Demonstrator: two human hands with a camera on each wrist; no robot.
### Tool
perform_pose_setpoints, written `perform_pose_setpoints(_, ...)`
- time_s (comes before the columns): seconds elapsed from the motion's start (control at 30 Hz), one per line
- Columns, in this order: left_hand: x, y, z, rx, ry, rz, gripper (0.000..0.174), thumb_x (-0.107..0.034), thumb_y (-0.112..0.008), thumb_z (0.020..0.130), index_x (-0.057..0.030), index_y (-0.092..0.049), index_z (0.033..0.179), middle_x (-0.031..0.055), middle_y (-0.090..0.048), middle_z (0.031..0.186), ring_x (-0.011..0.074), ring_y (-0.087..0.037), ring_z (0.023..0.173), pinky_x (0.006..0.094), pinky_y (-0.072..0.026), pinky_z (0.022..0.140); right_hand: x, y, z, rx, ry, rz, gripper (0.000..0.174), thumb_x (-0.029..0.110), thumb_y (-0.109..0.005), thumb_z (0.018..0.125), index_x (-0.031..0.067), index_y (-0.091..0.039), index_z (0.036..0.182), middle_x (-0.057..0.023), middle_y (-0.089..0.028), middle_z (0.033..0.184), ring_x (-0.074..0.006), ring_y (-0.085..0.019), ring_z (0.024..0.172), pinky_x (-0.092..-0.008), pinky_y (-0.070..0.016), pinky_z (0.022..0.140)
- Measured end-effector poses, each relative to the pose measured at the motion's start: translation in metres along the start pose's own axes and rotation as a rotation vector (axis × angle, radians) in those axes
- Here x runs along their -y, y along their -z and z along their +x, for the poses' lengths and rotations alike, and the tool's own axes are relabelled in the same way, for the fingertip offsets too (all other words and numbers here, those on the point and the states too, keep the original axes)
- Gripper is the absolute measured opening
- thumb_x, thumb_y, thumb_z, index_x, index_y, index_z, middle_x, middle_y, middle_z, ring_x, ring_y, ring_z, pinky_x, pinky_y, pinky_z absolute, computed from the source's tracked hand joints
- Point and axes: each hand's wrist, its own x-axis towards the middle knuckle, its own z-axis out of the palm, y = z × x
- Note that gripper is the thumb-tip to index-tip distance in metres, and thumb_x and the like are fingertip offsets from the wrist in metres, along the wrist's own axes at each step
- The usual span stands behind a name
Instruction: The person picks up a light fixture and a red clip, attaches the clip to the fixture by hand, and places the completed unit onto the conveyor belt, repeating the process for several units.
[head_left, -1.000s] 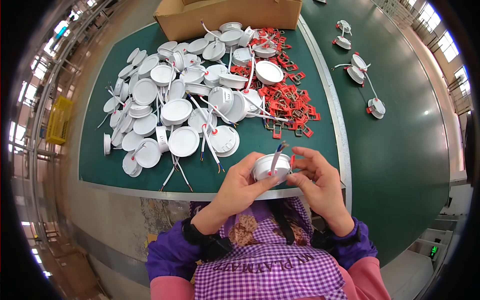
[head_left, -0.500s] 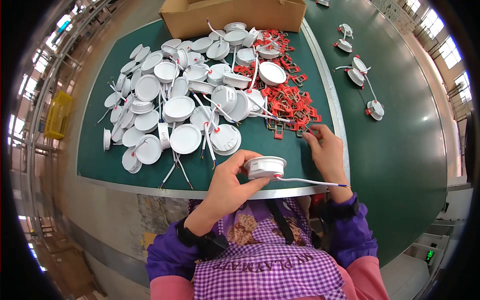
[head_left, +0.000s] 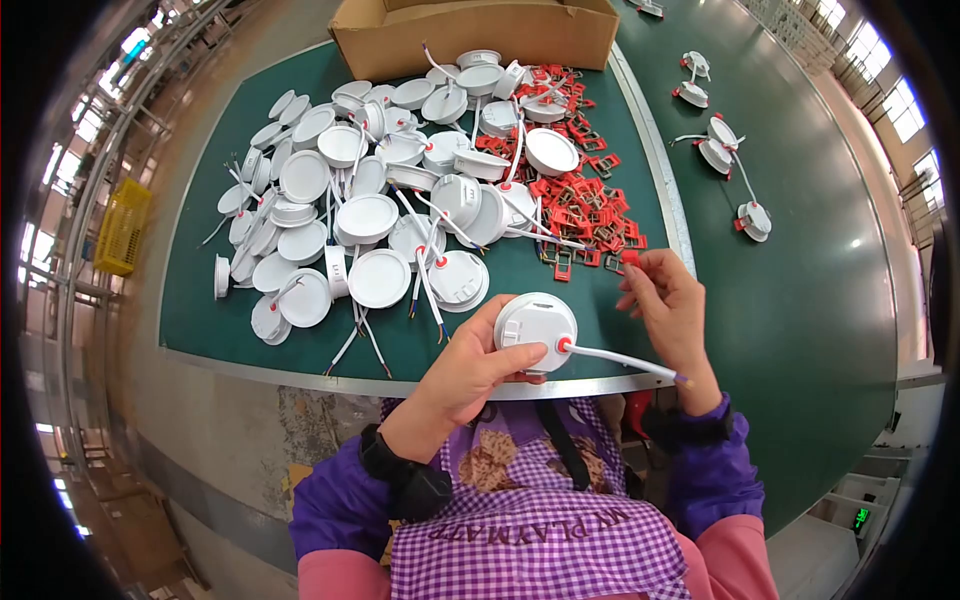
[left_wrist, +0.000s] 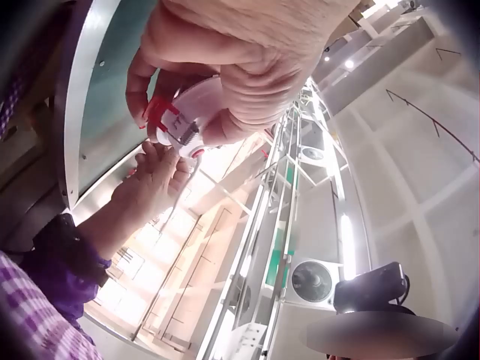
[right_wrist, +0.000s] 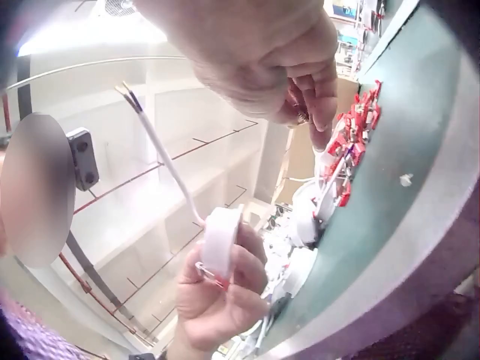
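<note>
My left hand (head_left: 462,362) grips a round white downlight (head_left: 540,325) by its edge, thumb pressed on the back. From a red grommet on it a white cable (head_left: 620,361) runs right, its end near my right wrist. A red clip (left_wrist: 156,112) with a metal spring sits on the downlight's side, shown in the left wrist view. My right hand (head_left: 668,300) is beside the clip pile, thumb and forefinger pinching a red clip (head_left: 629,257). In the right wrist view its fingers hide most of that piece.
Many white downlights (head_left: 366,216) with cables lie heaped on the green table (head_left: 230,335). Red spring clips (head_left: 598,208) form a pile at their right. A cardboard box (head_left: 470,42) stands behind. On the green surface at right, several downlights (head_left: 754,221) lie in a row.
My right hand has left the downlight's side, gone up and right to the pile, and now pinches a red clip. The downlight has turned in my left hand, its back now facing up.
</note>
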Motion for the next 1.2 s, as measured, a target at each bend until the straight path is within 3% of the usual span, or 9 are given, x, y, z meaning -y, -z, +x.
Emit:
perform_pose_setpoints(0.17, 0.001, -0.002, 0.003, -0.032, -0.094, 0.221, 0.035, -0.009, -0.065, 0.082, -0.0051, -0.050, 0.114, 0.0005, -0.061, 0.098, 0.0081, -0.058, 0.081, 0.0229, -0.0474, 0.066, 0.014, 0.013, -0.004, 0.075, -0.009, -0.057, 0.008, 0.007, -0.064, 0.083, -0.0004, -0.065, 0.084, -0.0033, -0.061, 0.065, -0.0062, -0.054, 0.055, -0.0212, -0.0432, 0.048)
perform_pose_setpoints(0.23, 0.002, -0.007, 0.006, -0.061, -0.097, 0.242, 0.033, -0.011, -0.067, 0.081, -0.0053, -0.054, 0.110, -0.0010, -0.061, 0.095, 0.0047, -0.055, 0.076, 0.0183, -0.0427, 0.061, 0.014, 0.004, -0.012, 0.051, 0.209, -0.276, 0.007, 0.005, -0.066, 0.080, -0.0004, -0.065, 0.085, -0.0059, -0.062, 0.068, -0.0088, -0.055, 0.055, -0.0237, -0.0438, 0.050)
perform_pose_setpoints(0.3, 0.005, -0.012, 0.009, -0.064, -0.128, 0.302, 0.032, -0.011, -0.067, 0.081, -0.0045, -0.054, 0.109, -0.0002, -0.061, 0.095, 0.0049, -0.056, 0.077, 0.0188, -0.0441, 0.063, 0.023, -0.006, -0.026, 0.121, 0.394, -0.452, 0.012, 0.006, -0.067, 0.077, 0.0011, -0.064, 0.087, -0.0093, -0.060, 0.073, -0.0199, -0.059, 0.061, -0.0287, -0.0454, 0.053)
perform_pose_setpoints(0.47, 0.010, -0.009, 0.012, -0.090, -0.230, 0.399, 0.033, -0.010, -0.067, 0.081, -0.0015, -0.053, 0.110, 0.0024, -0.061, 0.096, 0.0062, -0.057, 0.082, 0.0211, -0.0474, 0.070, 0.032, -0.022, -0.048, 0.077, 0.484, -0.419, 0.012, 0.001, -0.064, 0.078, 0.0004, -0.062, 0.090, -0.0110, -0.060, 0.073, -0.0240, -0.060, 0.061, -0.0307, -0.0462, 0.053)
perform_pose_setpoints(0.57, 0.007, -0.013, 0.011, -0.097, -0.255, 0.390, 0.033, -0.009, -0.066, 0.082, 0.0001, -0.053, 0.110, 0.0037, -0.060, 0.096, 0.0075, -0.057, 0.085, 0.0224, -0.0483, 0.074, 0.028, -0.018, -0.051, 0.104, 0.451, -0.374, 0.013, 0.000, -0.064, 0.078, -0.0004, -0.062, 0.090, -0.0113, -0.060, 0.073, -0.0242, -0.060, 0.061, -0.0307, -0.0464, 0.054)
perform_pose_setpoints(0.73, 0.012, -0.015, 0.013, -0.117, -0.371, 0.470, 0.029, -0.010, -0.065, 0.083, -0.0014, -0.056, 0.109, 0.0025, -0.060, 0.090, 0.0057, -0.055, 0.078, 0.0218, -0.0461, 0.066, 0.028, -0.020, -0.049, 0.108, 0.427, -0.344, 0.012, 0.002, -0.065, 0.078, -0.0002, -0.062, 0.089, -0.0119, -0.060, 0.072, -0.0238, -0.060, 0.061, -0.0303, -0.0464, 0.053)
perform_pose_setpoints(1.0, -0.001, -0.020, 0.012, -0.093, -0.403, 0.665, 0.029, -0.010, -0.064, 0.083, -0.0017, -0.055, 0.110, 0.0025, -0.060, 0.091, 0.0070, -0.056, 0.080, 0.0226, -0.0471, 0.069, 0.026, -0.027, -0.046, 0.048, 0.427, -0.355, 0.011, 0.002, -0.066, 0.077, 0.0003, -0.060, 0.086, -0.0116, -0.060, 0.071, -0.0230, -0.059, 0.059, -0.0292, -0.0457, 0.052)
perform_pose_setpoints(1.1, 0.000, -0.018, 0.012, -0.039, -0.382, 0.594, 0.029, -0.009, -0.064, 0.084, -0.0017, -0.055, 0.110, 0.0028, -0.060, 0.092, 0.0071, -0.056, 0.080, 0.0226, -0.0470, 0.070, 0.022, -0.023, -0.042, 0.067, 0.396, -0.301, 0.013, 0.000, -0.068, 0.075, 0.0002, -0.060, 0.084, -0.0092, -0.059, 0.069, -0.0183, -0.059, 0.058, -0.0273, -0.0453, 0.052)
perform_pose_setpoints(1.2, 0.006, -0.014, 0.012, 0.030, -0.306, 0.467, 0.029, -0.007, -0.064, 0.084, 0.0003, -0.053, 0.110, 0.0039, -0.060, 0.096, 0.0081, -0.058, 0.083, 0.0231, -0.0480, 0.074, 0.033, -0.015, -0.044, 0.143, 0.024, -0.031, 0.026, -0.004, -0.069, 0.071, 0.0001, -0.057, 0.094, -0.0056, -0.060, 0.084, -0.0087, -0.059, 0.066, -0.0226, -0.0470, 0.057)
